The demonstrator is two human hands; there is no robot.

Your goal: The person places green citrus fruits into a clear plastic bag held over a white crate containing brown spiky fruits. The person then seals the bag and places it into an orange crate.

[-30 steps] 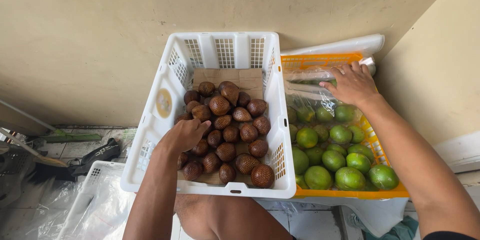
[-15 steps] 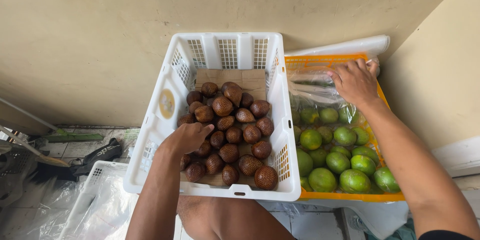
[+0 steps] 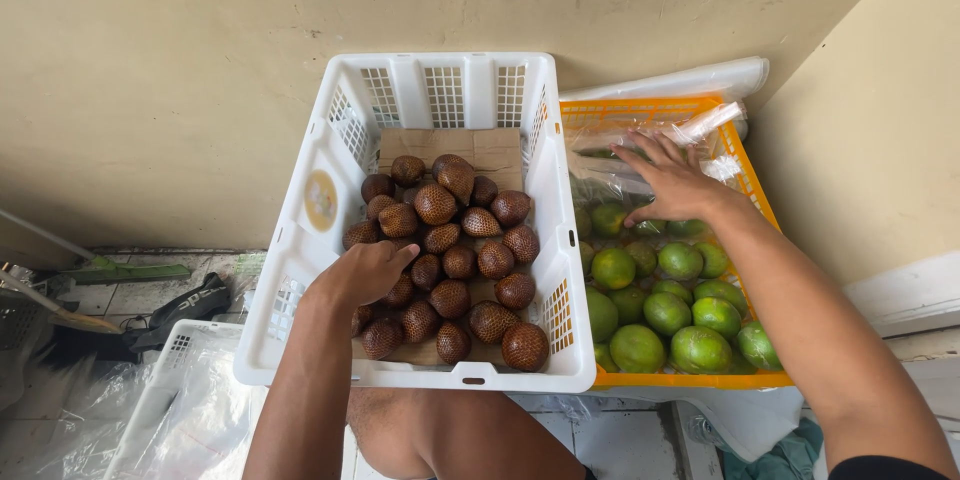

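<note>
While the right hand [image 3: 672, 183] has slid down from the orange crate's [image 3: 650, 112] far edge, fingers spread flat on clear plastic [image 3: 640, 145] above green citrus [image 3: 660, 310], the left hand [image 3: 365, 270] stays curled over brown scaly fruit [image 3: 470, 250] near the white crate's [image 3: 330, 170] left wall.

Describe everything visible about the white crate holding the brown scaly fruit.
The white crate looks like moulded plastic, rectangular, upright, with slotted vent panels and handle cut-outs. A cardboard sheet lines its floor beneath the brown scaly fruit. It touches the orange crate on its right. The left hand reaches inside, resting on the fruit.
</note>
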